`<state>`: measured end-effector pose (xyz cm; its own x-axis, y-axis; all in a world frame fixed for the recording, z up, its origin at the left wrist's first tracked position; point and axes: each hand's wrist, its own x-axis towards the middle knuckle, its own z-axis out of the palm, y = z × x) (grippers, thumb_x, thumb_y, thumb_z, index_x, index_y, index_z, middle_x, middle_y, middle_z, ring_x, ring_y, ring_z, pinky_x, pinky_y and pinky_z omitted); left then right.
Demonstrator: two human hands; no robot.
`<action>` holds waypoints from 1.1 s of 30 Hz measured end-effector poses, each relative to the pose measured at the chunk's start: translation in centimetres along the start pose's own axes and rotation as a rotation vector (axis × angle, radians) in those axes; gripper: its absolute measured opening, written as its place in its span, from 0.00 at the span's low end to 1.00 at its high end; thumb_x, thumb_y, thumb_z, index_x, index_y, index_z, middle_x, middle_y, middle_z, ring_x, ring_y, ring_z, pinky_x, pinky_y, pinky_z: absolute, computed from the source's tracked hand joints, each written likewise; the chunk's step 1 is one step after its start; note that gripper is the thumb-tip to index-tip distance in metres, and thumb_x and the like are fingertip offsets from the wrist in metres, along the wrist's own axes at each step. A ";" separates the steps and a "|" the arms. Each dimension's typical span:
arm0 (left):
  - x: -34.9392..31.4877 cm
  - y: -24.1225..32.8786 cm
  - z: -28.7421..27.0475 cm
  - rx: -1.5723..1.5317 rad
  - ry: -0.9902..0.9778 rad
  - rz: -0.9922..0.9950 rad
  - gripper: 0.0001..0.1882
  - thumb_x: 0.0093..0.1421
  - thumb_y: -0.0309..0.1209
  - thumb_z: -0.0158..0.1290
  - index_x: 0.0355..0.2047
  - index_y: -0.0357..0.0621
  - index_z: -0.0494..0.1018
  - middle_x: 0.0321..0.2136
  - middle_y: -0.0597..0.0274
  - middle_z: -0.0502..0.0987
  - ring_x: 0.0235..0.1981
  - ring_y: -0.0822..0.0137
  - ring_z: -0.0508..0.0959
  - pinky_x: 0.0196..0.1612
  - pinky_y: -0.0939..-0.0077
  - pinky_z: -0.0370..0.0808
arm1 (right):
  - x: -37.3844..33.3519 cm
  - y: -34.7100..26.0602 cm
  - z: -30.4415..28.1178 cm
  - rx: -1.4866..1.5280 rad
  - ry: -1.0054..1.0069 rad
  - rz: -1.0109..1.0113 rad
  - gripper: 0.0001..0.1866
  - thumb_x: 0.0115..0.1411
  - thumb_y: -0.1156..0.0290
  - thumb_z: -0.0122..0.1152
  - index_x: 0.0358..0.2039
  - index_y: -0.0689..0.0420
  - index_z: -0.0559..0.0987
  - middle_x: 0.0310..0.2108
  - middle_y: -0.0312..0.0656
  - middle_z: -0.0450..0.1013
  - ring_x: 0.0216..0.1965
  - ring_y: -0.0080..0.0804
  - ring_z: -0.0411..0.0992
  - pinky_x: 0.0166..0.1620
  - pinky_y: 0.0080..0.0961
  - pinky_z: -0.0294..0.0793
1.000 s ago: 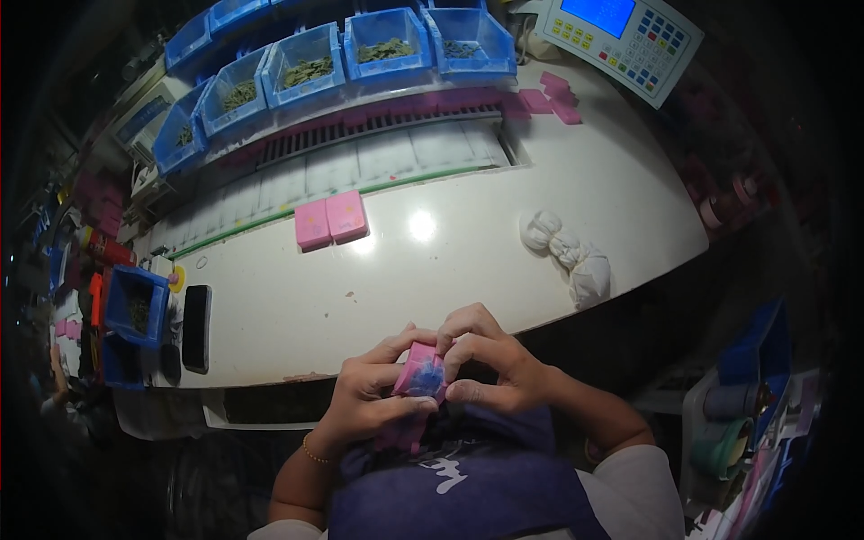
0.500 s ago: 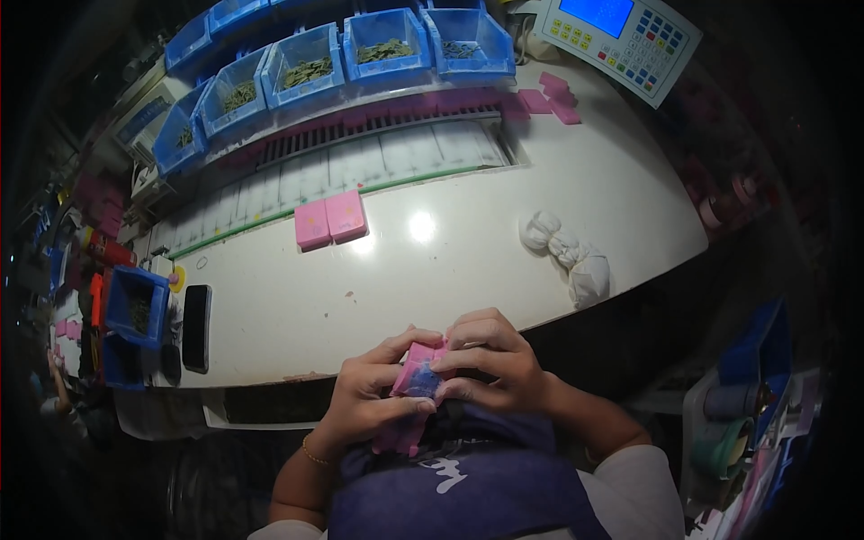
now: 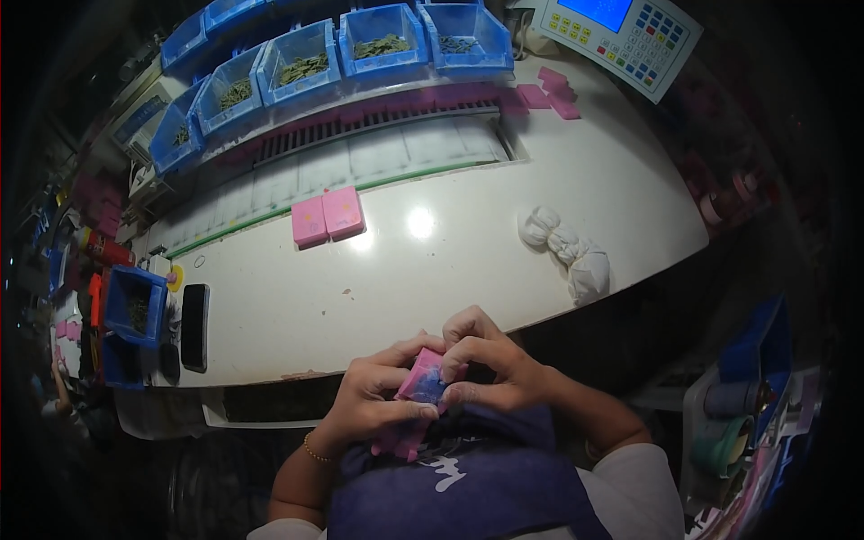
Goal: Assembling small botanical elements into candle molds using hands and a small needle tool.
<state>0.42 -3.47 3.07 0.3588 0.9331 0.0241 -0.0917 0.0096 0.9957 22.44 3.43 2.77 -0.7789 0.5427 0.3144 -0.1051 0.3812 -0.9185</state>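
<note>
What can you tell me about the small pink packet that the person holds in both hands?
The small pink packet is flat, roughly square, with a glossy, foil-like look and a bluish tint on its face. It is tilted, held just below the near edge of the white table, over the person's lap. The left hand grips it from the left, the right hand from the right; fingers hide its edges.

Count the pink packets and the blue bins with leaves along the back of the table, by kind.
Pink packets lying side by side on the white table: 2
Pink packet held in both hands: 1
Blue bins along the back: 5
Total: 8
</note>
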 end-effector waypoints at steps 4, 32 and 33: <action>0.1 0.2 -0.2 -0.047 0.018 -0.018 0.16 0.45 0.27 0.67 0.36 0.35 0.82 0.53 0.49 0.75 0.53 0.58 0.76 0.59 0.64 0.67 | -0.1 0.8 0.6 0.103 0.040 -0.051 0.09 0.59 0.69 0.67 0.37 0.56 0.76 0.45 0.42 0.62 0.51 0.33 0.60 0.57 0.31 0.61; -0.1 0.3 0.9 0.170 0.144 0.124 0.15 0.42 0.26 0.69 0.32 0.36 0.82 0.48 0.47 0.77 0.48 0.55 0.78 0.67 0.50 0.58 | 1.0 -0.3 0.1 -0.178 0.150 -0.200 0.07 0.51 0.78 0.67 0.31 0.58 0.78 0.36 0.39 0.72 0.42 0.39 0.69 0.46 0.32 0.71; -0.1 0.4 0.9 0.170 0.144 0.122 0.15 0.42 0.26 0.69 0.32 0.36 0.82 0.48 0.47 0.77 0.48 0.55 0.78 0.67 0.50 0.58 | 1.0 -0.2 0.1 -0.166 0.144 -0.240 0.08 0.51 0.78 0.67 0.32 0.58 0.78 0.36 0.39 0.72 0.41 0.38 0.68 0.46 0.33 0.71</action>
<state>1.20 -3.90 3.55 0.2172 0.9654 0.1445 0.0361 -0.1559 0.9871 21.63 3.85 3.20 -0.6471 0.5187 0.5587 -0.1636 0.6214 -0.7663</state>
